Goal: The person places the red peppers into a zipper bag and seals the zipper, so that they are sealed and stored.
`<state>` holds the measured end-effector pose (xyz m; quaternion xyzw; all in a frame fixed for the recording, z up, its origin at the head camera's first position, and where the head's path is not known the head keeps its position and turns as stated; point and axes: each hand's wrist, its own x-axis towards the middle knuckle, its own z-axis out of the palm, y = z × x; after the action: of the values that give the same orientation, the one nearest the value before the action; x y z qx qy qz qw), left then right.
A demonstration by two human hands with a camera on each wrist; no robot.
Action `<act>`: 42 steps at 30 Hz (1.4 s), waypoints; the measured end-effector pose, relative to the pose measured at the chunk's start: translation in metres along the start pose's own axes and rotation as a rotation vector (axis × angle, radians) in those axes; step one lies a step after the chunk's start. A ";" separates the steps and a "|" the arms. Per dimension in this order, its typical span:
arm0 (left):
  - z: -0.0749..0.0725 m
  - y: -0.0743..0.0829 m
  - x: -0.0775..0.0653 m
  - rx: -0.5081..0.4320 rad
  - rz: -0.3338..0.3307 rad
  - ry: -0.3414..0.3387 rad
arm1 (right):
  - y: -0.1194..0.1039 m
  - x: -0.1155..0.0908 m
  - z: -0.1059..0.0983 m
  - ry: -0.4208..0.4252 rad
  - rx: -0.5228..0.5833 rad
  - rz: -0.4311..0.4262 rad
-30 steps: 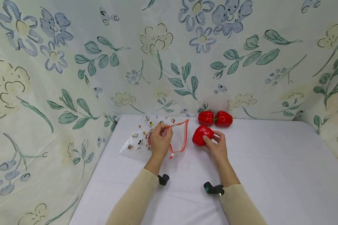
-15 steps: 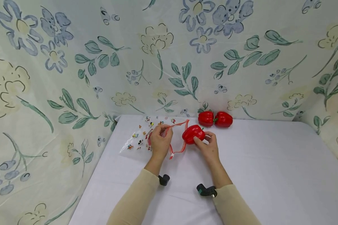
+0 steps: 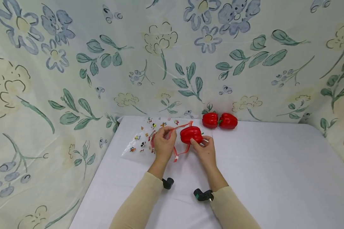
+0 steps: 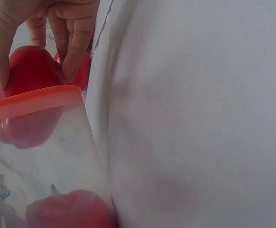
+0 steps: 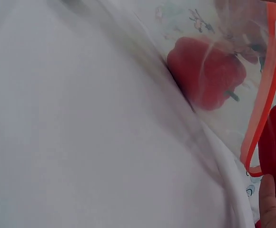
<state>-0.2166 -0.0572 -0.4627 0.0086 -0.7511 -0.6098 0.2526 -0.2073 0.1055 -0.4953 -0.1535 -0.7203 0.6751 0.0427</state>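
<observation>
My right hand (image 3: 205, 151) grips a glossy red bell pepper (image 3: 190, 135) with a green stem, thumb on the near side. The pepper is at the mouth of a clear zip bag (image 3: 134, 156) printed with small cartoon figures, and in the left wrist view its lower part shows through the plastic. My left hand (image 3: 164, 144) pinches the bag's red zip edge (image 3: 184, 152) and keeps the mouth spread. Inside the bag lies another red bell pepper (image 5: 205, 73), seen through the plastic in both wrist views and mostly hidden by my left hand in the head view.
Two more red bell peppers (image 3: 210, 120) (image 3: 228, 121) lie side by side at the back of the white-covered table (image 3: 274, 165). Behind them hangs a floral cloth (image 3: 160, 79). A small black camera is strapped at each wrist.
My right hand has carried the red bell pepper leftward from beside the bag to its mouth. My left hand stays on the bag's edge.
</observation>
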 end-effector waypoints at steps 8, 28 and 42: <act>0.003 0.000 -0.003 0.000 -0.003 -0.008 | 0.000 0.001 0.016 0.056 -0.082 0.020; 0.004 0.003 -0.003 -0.010 -0.028 -0.034 | -0.018 -0.002 0.032 0.004 -0.182 0.054; 0.007 0.003 -0.004 0.006 0.032 -0.018 | -0.018 -0.003 0.040 -0.069 -0.235 -0.125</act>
<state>-0.2153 -0.0486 -0.4618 -0.0081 -0.7552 -0.6036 0.2556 -0.2183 0.0658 -0.4808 -0.0891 -0.8038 0.5868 0.0418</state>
